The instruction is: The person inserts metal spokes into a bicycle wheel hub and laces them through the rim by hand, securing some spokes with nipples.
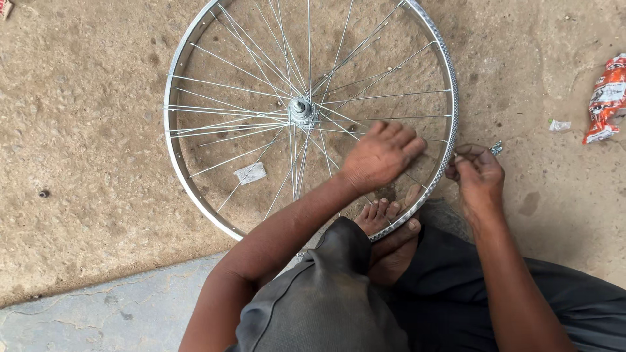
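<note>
- Head view looks straight down at a silver metal spoked bicycle wheel rim [175, 153], no tyre, lying flat on the ground.
- Ground is rough tan-brown packed dirt or worn concrete [85, 130], pitted and stained; a smoother grey cement slab [124, 309] runs along the lower left edge.
- Wheel's silver hub [301, 111] sits at the centre, thin spokes fanning out to the rim.
- Left hand [381, 156] lies palm down over the spokes on the near right part of the wheel, fingers spread flat, not closed on anything.
- Right hand [479, 175] is just outside the rim's right edge, fingertips pinched together at the rim; what they pinch is too small to tell.
- Bare foot [385, 214] presses on the rim's near edge, toes inside the wheel.
- Person sits on the ground in dark grey trousers [339, 306].
- Small white paper scrap [251, 173] lies on the ground inside the wheel.
- Crumpled red and white wrapper [606, 98] lies at far right, well apart from the wheel; a small pale scrap [559, 125] is near it.
- Small dark round bit [44, 193] lies on the dirt at far left.
</note>
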